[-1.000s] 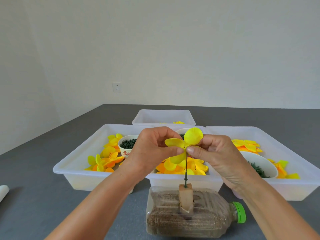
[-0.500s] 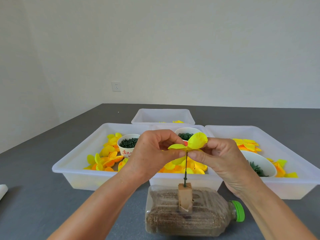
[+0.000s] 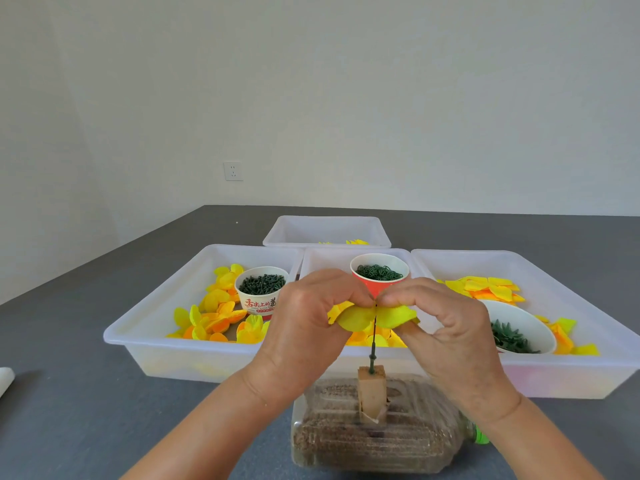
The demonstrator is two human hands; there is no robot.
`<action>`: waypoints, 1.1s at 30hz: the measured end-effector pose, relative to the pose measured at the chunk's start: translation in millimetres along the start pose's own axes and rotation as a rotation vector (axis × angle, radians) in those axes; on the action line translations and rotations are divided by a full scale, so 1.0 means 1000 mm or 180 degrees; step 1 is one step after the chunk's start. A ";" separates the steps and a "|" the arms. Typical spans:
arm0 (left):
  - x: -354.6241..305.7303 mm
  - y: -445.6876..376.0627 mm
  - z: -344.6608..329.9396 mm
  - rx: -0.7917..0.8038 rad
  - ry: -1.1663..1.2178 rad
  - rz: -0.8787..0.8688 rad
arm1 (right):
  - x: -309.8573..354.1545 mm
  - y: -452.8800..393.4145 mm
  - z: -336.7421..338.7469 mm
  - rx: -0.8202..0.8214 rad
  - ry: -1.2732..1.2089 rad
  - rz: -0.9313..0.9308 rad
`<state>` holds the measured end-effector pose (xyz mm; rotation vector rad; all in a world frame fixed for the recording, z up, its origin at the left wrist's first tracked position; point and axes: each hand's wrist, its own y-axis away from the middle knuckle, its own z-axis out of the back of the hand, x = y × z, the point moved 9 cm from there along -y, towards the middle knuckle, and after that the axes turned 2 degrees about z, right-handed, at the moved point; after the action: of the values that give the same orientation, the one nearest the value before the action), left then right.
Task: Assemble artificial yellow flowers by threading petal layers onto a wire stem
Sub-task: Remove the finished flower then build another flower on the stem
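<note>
The yellow petal layer [image 3: 372, 318] sat on the tip of the wire stem [image 3: 374, 341], just under the fingertips. The left hand [image 3: 308, 327] and right hand [image 3: 446, 330] each pinched it beside the stem. Uneven downward pressure could probably have torn the petal's hole or bent the stem, which stood below the fingers in a small block [image 3: 371, 393] on a bottle [image 3: 377, 441].
</note>
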<state>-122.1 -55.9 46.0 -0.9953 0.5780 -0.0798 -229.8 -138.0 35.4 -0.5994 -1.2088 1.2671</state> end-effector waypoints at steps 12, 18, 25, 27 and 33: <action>-0.010 0.012 -0.004 -0.0156 -0.0576 -0.0653 | 0.007 0.008 0.001 -0.0098 0.0752 0.0432; 0.002 0.006 -0.002 -0.0089 -0.0216 -0.0082 | -0.008 0.003 -0.002 -0.0002 -0.0056 -0.0292; 0.005 0.002 -0.006 0.0073 -0.0100 0.0114 | -0.011 0.006 -0.004 0.0074 -0.0132 -0.0451; 0.005 0.003 -0.006 0.0021 -0.0136 0.0102 | -0.010 0.007 -0.004 0.0057 -0.0041 -0.0354; 0.002 0.015 -0.008 -0.0006 -0.0479 -0.0186 | -0.005 0.012 -0.007 0.0176 0.0285 0.0079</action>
<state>-127.4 -54.4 29.5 -1.0105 0.4116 -0.0556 -227.2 -137.8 21.2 -0.6259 -1.0921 1.2770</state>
